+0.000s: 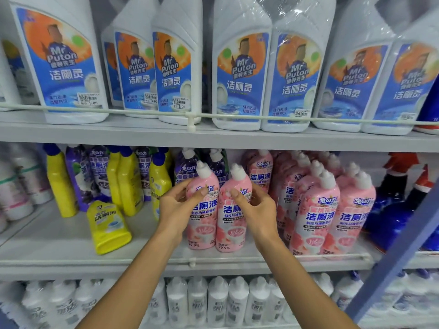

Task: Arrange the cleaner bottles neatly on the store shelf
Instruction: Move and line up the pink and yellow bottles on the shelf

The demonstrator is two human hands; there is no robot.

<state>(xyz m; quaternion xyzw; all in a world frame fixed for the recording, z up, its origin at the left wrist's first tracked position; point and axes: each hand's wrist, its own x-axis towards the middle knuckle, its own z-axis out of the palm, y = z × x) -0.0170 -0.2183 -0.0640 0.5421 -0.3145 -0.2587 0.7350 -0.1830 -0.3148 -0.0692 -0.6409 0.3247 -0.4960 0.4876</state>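
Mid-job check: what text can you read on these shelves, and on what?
"Mr Puton": white bottles, top shelf.
"洁厕灵": same bottles.
"5.00": price sticker on one.
"洁厕液": pink bottles and tipped yellow bottle.
"99.9%": foot of the front pink bottles.
Labels on bottom-shelf bottles: too blurred to read.

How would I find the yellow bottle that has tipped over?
Look at the middle shelf, under the row of white jugs. At its left stand yellow bottles with blue caps. The tipped yellow bottle lies in front of them, its base toward you, the only one not upright.
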